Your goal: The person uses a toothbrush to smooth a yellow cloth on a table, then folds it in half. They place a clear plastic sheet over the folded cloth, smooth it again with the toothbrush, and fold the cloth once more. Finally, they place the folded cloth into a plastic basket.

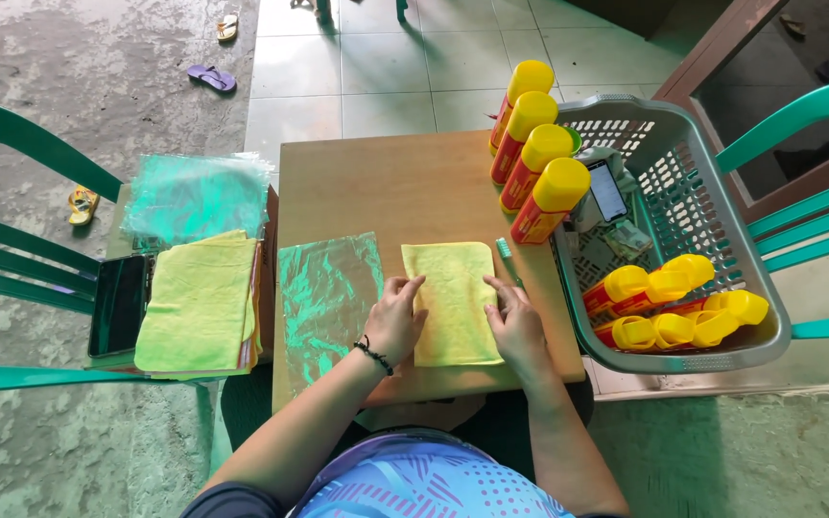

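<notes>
hands: left hand [395, 321] and right hand [518, 321] lie flat, fingers spread, pressing the two long edges of the yellow cloth [453, 302]; neither grips anything, palms simply rest on it.
yellow cloth: folded into a tall rectangle, flat on the wooden table [386, 182], near its front edge and between both hands.
doing it well: judging by the flat palms, the fold wants smoothing from the middle outward, edges kept square, pressure even on both sides.
clear bag: a clear plastic bag [328, 297] lies just left of the cloth, touching the left hand's side.
toothbrush: a green toothbrush [508, 259] sits just right of the cloth's top corner.
bottles: four yellow-capped red bottles [537, 158] stand beyond the cloth to the right.
basket: a grey basket [693, 182] right of the cloth holds more such bottles.
spare stock: a cloth stack [199, 302] and bag stack [194, 197] lie well left of the cloth.
</notes>
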